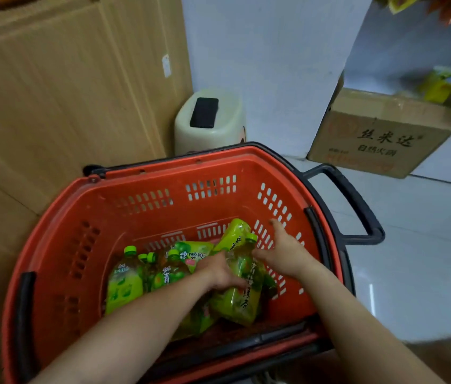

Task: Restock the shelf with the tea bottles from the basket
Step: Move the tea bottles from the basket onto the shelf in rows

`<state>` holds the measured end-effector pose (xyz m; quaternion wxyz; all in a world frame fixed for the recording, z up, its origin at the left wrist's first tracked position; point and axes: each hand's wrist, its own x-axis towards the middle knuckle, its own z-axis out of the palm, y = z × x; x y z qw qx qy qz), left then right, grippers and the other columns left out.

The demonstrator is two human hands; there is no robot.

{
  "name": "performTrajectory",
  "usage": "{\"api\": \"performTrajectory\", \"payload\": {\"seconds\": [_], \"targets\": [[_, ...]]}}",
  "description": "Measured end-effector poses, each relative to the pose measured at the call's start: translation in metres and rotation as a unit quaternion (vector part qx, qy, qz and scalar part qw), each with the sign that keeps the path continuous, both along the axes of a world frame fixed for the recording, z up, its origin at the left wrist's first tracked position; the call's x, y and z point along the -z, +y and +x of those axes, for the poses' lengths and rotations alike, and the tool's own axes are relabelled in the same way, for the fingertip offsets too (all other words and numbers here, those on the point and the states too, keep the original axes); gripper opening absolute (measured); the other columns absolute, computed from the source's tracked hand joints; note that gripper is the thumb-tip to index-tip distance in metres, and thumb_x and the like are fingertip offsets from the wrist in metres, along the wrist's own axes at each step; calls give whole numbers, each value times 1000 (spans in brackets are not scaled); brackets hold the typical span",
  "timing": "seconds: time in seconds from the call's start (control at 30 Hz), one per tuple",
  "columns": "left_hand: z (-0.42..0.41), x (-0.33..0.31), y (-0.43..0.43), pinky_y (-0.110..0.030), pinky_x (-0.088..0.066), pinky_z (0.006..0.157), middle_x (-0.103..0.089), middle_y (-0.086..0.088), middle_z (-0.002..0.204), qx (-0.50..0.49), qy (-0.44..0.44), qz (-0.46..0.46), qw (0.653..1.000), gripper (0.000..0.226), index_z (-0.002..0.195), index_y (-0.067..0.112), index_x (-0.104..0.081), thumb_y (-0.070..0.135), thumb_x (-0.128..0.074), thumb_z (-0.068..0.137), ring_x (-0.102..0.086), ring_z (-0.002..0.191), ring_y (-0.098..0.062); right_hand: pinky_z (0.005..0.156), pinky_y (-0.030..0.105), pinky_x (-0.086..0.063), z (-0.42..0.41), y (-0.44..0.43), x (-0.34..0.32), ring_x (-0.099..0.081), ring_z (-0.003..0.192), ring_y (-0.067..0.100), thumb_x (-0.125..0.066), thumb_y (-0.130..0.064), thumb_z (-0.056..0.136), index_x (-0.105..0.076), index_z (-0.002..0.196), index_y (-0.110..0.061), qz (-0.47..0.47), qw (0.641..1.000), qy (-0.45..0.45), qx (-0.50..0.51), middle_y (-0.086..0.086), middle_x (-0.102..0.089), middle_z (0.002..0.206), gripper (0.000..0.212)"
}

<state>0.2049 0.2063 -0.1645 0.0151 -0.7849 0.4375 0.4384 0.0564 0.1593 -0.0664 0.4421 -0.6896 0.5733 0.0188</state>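
Green-capped tea bottle (243, 286), amber liquid, lying slanted in the right half of the basket (163, 169). We are curling our left hand (220, 273) over its label side, fingers (232, 282) wrapping round the body. Our right hand (283, 252) is hanging spread and relaxed at the other side, thumb pointing up toward the basket wall, fingertips near the bottle's neck. Whether they are touching it we cannot tell. The bottle is lying between the two hands, and by our reading it is not yet lifted clear.

Outward from there, other tea bottles (126, 284), several, are crowding the basket floor. Some are standing at the left, some are lying under and behind the held one. No shelf with tea on it is showing, so we are judging the restocking early or midway, with most of the load waiting. Beyond the red rim we are listing a black handle (357, 209), a cream stool (210, 134) carrying a dark phone (204, 112), a printed carton (382, 139) and cardboard sheets (66, 92).
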Motion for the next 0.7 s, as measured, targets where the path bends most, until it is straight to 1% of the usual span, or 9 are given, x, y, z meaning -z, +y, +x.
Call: {"api": "performTrajectory", "payload": {"seconds": [0.1, 0.13, 0.23, 0.33, 0.4, 0.47, 0.53, 0.6, 0.7], "targets": [[13, -16, 8, -28, -53, 68, -61, 2, 114, -119, 140, -13, 983, 94, 139, 31, -39, 43, -85, 58, -61, 95, -18, 108, 40, -34, 4, -1, 5, -39, 135, 30, -65, -42, 85, -4, 150, -15, 49, 999, 21, 2, 13, -35, 151, 93], [16, -24, 11, -28, -53, 66, -61, 3, 112, -131, 171, -30, 976, 92, 137, 33, -40, 41, -86, 58, -62, 93, -18, 109, 41, -33, 4, -2, 7, -37, 136, 31, -65, -47, 82, -4, 150, -14, 69, 997, 22, 9, 14, -33, 152, 97], [20, -53, 12, -29, -48, 86, -56, 11, 119, -93, 202, -128, 967, 94, 134, 42, -40, 39, -88, 53, -57, 105, -16, 106, 41, -39, 8, -5, 7, -46, 129, 29, -76, -59, 62, -16, 148, -16, 86, 994, -51, 54, 11, -44, 143, 113], [22, -73, 12, -32, -50, 93, -62, 14, 115, -83, 250, -178, 948, 100, 134, 47, -37, 37, -91, 51, -63, 100, -10, 93, 32, -48, 12, -8, 2, -57, 111, 17, -85, -57, 44, -32, 140, -21, 2, 982, -153, 114, -1, -58, 122, 115], [28, -76, 13, -31, -51, 92, -65, 12, 110, -100, 338, -173, 919, 85, 128, 48, -42, 14, -86, 63, -65, 93, -1, 76, 19, -47, 16, -3, 0, -59, 93, 9, -88, -48, 49, -40, 130, -26, -84, 979, -150, 108, -7, -61, 107, 97], [35, -77, 10, -33, -47, 93, -65, 3, 117, -158, 420, -131, 884, 68, 124, 41, -54, -3, -71, 75, -63, 100, -8, 79, 22, -49, 18, 2, 2, -57, 91, 11, -86, -51, 47, -37, 129, -29, -147, 978, -120, 90, -3, -57, 110, 98], [39, -61, 1, -29, -48, 86, -59, 1, 126, -169, 344, -122, 916, 55, 128, 31, -55, 1, -62, 82, -60, 102, -14, 80, 25, -46, 16, 7, 3, -54, 96, 18, -85, -52, 50, -32, 134, -30, -168, 980, -82, 71, 4, -48, 118, 103], [35, -35, -5, -24, -49, 74, -52, -1, 135, -79, 131, -95, 984, 67, 142, 24, -36, 14, -67, 83, -61, 104, -20, 76, 25, -43, 15, 7, 3, -56, 104, 25, -85, -49, 54, -28, 138, -30, -179, 980, -58, 72, 9, -44, 126, 104], [17, 5, 1, -45, -43, 100, -43, -11, 144, 61, -43, 0, 997, 108, 150, 28, 1, 39, -76, 75, -51, 122, -32, 78, 24, -41, 12, 5, 4, -55, 110, 26, -86, -45, 56, -26, 140, -29, -205, 974, -64, 76, 8, -40, 130, 104]]}}
